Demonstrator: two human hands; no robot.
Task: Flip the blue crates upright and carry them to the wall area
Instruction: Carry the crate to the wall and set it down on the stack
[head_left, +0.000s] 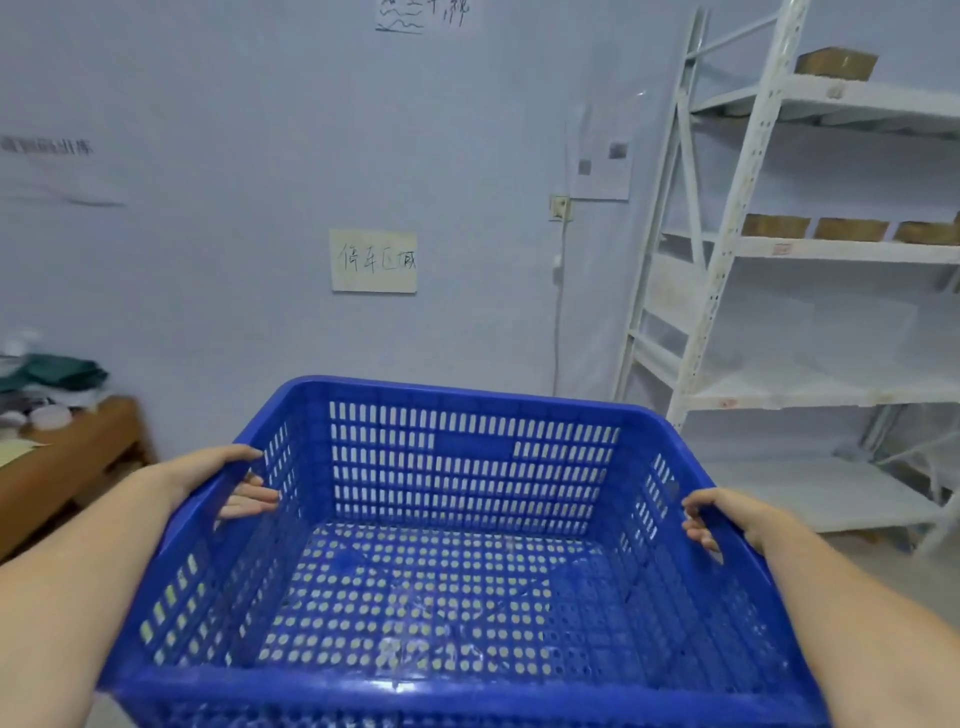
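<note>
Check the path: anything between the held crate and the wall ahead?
Nothing visible. The blue crate is upright, held by the left hand and right hand. Wooden table sits left, white shelving right; the floor below the crate is hidden.

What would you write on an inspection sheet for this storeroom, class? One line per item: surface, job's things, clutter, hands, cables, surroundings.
Surface: pale floor shows at the lower right; nothing seen lying on that patch.
Job's things: one blue crate, upright, empty, held up facing the wall.
Clutter: cloth and small items on a wooden bench at left.
Hands: left hand and right hand each grip a side of the crate.
Cables: one cord hangs down from a wall socket.
Surroundings: white shelving at right with brown boxes; paper sign on the wall.
</note>
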